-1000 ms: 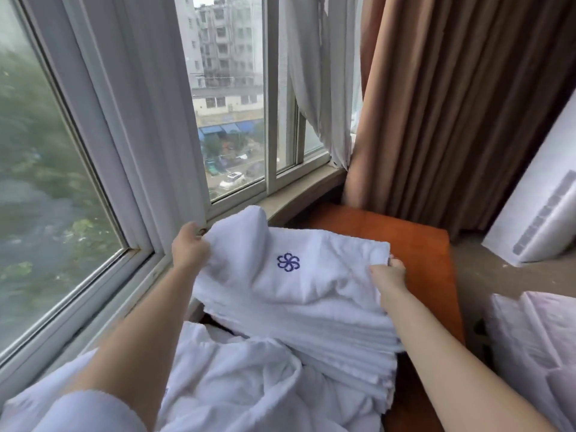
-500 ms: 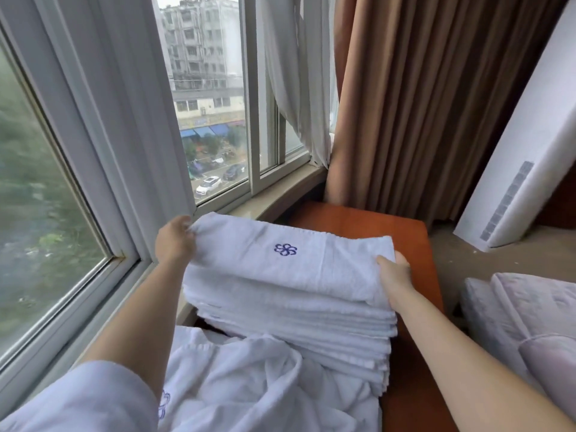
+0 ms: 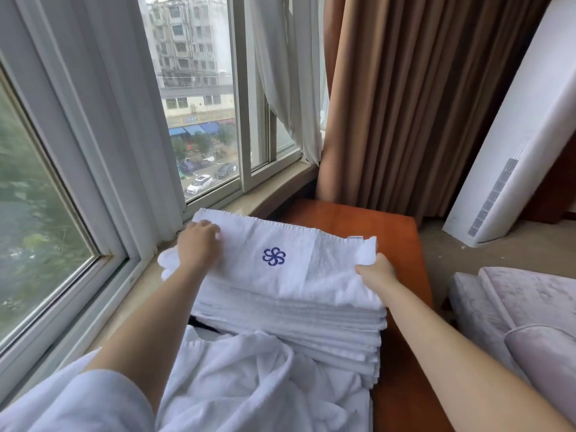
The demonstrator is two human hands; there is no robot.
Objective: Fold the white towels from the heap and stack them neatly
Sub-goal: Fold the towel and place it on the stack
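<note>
A folded white towel [image 3: 280, 266] with a blue flower emblem lies on top of a stack of folded towels [image 3: 299, 335] on an orange-brown table [image 3: 402, 244]. My left hand [image 3: 198, 247] rests on the towel's far left corner, fingers spread flat over the cloth. My right hand [image 3: 374, 272] pinches the towel's right edge, which is lifted slightly. A heap of crumpled white towels [image 3: 249, 385] lies in front of the stack, close to me.
A window and its stone sill [image 3: 274, 198] run along the left, just behind the stack. Brown curtains [image 3: 405, 104] hang at the back. A white standing unit [image 3: 511, 157] leans at the right. A pale cushioned seat [image 3: 514, 310] sits at lower right.
The top towel has been laid out flatter on the stack. My left hand moved from gripping the raised left corner to lying on it. My right hand stays at the right edge.
</note>
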